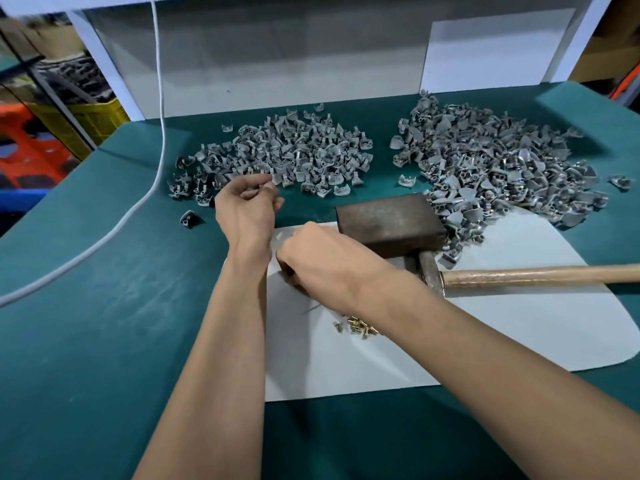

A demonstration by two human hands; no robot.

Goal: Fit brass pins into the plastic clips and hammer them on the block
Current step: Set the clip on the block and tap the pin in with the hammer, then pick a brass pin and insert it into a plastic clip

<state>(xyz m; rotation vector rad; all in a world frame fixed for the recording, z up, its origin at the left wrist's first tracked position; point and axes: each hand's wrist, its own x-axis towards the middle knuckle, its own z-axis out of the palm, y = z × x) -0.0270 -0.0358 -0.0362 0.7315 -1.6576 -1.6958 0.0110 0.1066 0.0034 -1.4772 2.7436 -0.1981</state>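
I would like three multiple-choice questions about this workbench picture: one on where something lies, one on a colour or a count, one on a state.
1. Where does the hammer lie?
A. on the white sheet, head beside the block
B. on the clip piles
C. on the floor

2. How many large clip piles are there?
A. one
B. two
C. four

3. What is the left hand doing?
A. swinging the hammer
B. lying flat
C. reaching into the left pile

Key: 1 A, its head touches the block. 2 B, a second pile lies right. 3 C, fingers curl at the pile's edge.
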